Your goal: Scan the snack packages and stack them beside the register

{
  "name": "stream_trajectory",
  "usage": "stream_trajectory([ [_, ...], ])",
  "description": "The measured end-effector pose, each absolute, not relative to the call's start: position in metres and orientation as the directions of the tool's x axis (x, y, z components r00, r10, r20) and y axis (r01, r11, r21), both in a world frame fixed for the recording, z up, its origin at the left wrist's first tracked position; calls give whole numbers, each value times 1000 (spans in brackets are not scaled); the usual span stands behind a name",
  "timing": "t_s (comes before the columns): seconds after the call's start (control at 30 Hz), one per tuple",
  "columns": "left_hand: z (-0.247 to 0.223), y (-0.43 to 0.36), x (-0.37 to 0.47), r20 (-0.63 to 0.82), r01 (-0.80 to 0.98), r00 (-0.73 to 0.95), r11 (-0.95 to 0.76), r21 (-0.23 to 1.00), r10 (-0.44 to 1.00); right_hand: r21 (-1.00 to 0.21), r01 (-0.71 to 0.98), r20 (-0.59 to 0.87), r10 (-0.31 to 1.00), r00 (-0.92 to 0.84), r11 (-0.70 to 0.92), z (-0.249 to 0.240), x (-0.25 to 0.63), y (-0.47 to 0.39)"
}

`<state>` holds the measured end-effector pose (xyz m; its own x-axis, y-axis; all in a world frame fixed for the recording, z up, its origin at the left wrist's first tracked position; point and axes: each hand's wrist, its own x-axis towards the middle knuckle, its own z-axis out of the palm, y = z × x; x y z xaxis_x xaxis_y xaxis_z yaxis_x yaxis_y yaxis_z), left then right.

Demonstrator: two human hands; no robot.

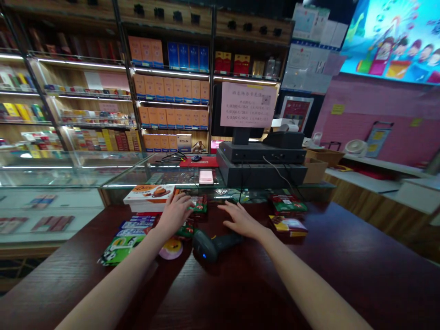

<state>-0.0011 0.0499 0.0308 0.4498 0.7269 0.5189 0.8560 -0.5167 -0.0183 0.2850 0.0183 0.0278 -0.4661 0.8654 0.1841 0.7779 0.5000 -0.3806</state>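
Observation:
My left hand reaches over a pile of packets with its fingers stretched out. Under and beside it are a green and red packet and a white and orange box; whether the fingertips touch the packet I cannot tell. My right hand hovers with fingers spread and nothing in them. Between my hands a dark barcode scanner lies on its side, a blue light glowing on it. Left of the scanner sit a round pink and yellow pack, a green panda-print bag and several blue-purple packets.
To the right lie a yellow and brown packet and another green and red packet. Behind the dark table stand a glass counter, a cash drawer and a monitor with a paper sign. Stocked shelves line the back.

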Motion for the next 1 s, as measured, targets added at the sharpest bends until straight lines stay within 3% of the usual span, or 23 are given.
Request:
stream_trajectory([
  [0.2, 26, 48, -10, 517, 862, 428, -507, 13, 741, -397, 746, 180, 843, -507, 534, 28, 263, 24],
  [0.47, 25, 44, -7, 521, 874, 460, -470, -123, 719, -410, 756, 154, 855, -495, 511, 15, 242, 41],
  [1.0, 14, 45, -7, 508, 906, 401, -413, -95, 762, -460, 766, 88, 881, -465, 450, 7, 225, 53],
])
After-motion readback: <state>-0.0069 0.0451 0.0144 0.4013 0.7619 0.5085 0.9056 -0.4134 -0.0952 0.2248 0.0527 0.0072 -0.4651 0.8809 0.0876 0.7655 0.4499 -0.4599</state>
